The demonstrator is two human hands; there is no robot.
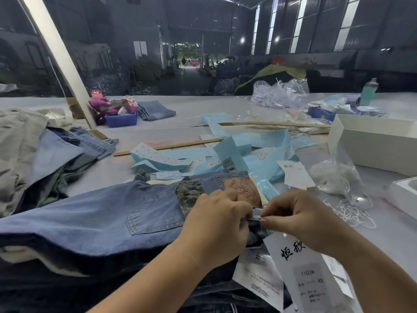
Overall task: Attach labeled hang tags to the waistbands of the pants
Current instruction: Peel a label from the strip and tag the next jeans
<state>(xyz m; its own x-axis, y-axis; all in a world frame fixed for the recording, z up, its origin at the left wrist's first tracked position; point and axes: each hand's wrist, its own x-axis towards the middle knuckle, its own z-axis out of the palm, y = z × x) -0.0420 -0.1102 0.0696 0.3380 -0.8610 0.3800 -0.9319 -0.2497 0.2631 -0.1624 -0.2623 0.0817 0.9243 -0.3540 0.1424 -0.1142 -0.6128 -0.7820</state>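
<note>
Blue denim pants lie across the table in front of me, back pocket up, with a brown leather patch on the waistband. My left hand grips the waistband edge just below the patch. My right hand pinches the same bit of denim from the right, fingertips almost touching the left hand. A white hang tag with black characters and a printed label hangs below my right hand. More white tags lie under it on darker pants.
Blue paper strips and small labels litter the middle of the table. A bag of white strings sits to the right, with white boxes behind it. Folded jeans pile up on the left; a blue bin stands farther back.
</note>
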